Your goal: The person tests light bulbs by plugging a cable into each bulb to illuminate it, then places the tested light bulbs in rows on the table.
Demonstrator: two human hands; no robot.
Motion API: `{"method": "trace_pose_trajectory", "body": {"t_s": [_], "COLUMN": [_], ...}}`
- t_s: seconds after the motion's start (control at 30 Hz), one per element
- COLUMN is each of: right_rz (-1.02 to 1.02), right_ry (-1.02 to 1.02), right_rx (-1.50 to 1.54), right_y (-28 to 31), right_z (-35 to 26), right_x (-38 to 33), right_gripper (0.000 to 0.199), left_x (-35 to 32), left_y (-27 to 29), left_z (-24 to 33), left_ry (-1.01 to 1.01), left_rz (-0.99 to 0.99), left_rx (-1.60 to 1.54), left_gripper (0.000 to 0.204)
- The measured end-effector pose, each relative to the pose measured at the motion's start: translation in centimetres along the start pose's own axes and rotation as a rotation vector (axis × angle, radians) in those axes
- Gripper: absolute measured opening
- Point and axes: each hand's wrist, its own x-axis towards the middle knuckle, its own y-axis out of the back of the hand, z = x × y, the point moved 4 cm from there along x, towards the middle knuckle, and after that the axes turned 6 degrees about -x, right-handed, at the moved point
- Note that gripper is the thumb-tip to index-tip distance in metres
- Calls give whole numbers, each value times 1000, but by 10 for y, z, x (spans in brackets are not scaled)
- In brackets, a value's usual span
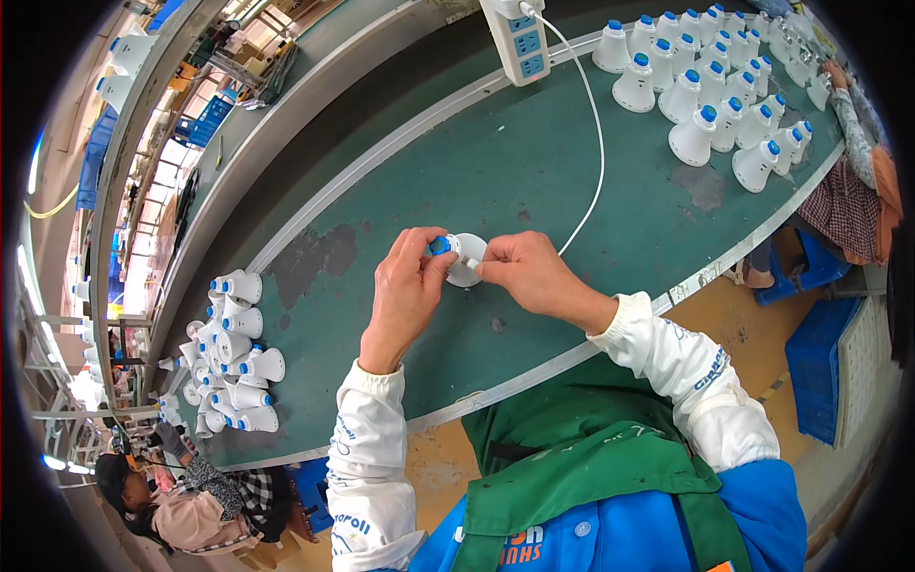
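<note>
Left hand [405, 286] pinches the blue cap end of a white cone housing [465, 259] above the green counter [457, 172], steadying it while the right hand [529, 276] grips a small white piece at its rim.

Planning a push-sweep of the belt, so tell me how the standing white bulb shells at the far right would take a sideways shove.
The bulb shells look like hollow plastic, so probably light and stiff. Standing on wide mouths with narrow blue caps up, they should slide before tipping. Once tipped, as in the pile lying on its sides, the cone shape would likely roll in an arc.
</note>
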Motion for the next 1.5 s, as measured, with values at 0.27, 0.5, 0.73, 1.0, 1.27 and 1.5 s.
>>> {"method": "trace_pose_trajectory", "body": {"t_s": [0.27, 0.5, 0.73, 1.0, 1.27, 1.5], "right_rz": [-82, -200, -221, -191, -28, 92], "right_ry": [-57, -56, -104, -35, -50, -26], "right_rx": [56, 28, 203, 284, 243, 284], "right_y": [2, 6, 4, 4, -9, -22], "right_z": [1, -2, 4, 9, 15, 18], "right_x": [10, 19, 17, 12, -1, -6], "right_gripper": [17, 15, 14, 14, 27, 27], "left_x": [0, 0, 0, 0, 0, -1], "left_y": [0, -1, -1, 0, -1, 0], "left_z": [-1, -1, -1, -4, -4, -4], "left_ry": [8, -10, -18, 3, -37, -22], "left_rz": [15, 19, 21, -12, 10, 20], "left_rx": [-34, -43, -48, -33, -43, -59], "left_gripper": [16, 16, 17, 20, 18, 17]}}
